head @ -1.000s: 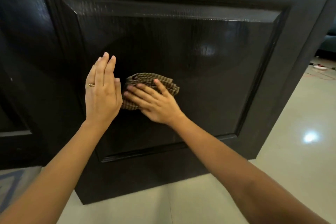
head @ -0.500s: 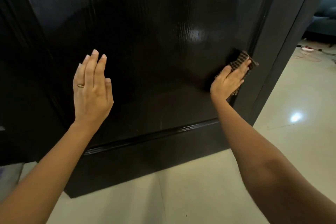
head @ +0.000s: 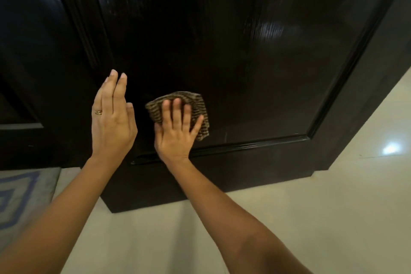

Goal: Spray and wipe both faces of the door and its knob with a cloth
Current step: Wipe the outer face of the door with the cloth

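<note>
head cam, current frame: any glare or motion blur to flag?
Head view: pale glare patch high on the glossy door; bright lamp reflection on the floor at right; fingertips of the right hand and the cloth slightly motion-blurred.

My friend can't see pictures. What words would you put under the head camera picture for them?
A right hand presses a brown checked cloth flat against the lower panel of a glossy black door, while the left hand, wearing a ring, lies flat on the door beside it. Pale floor tiles show below.
</note>
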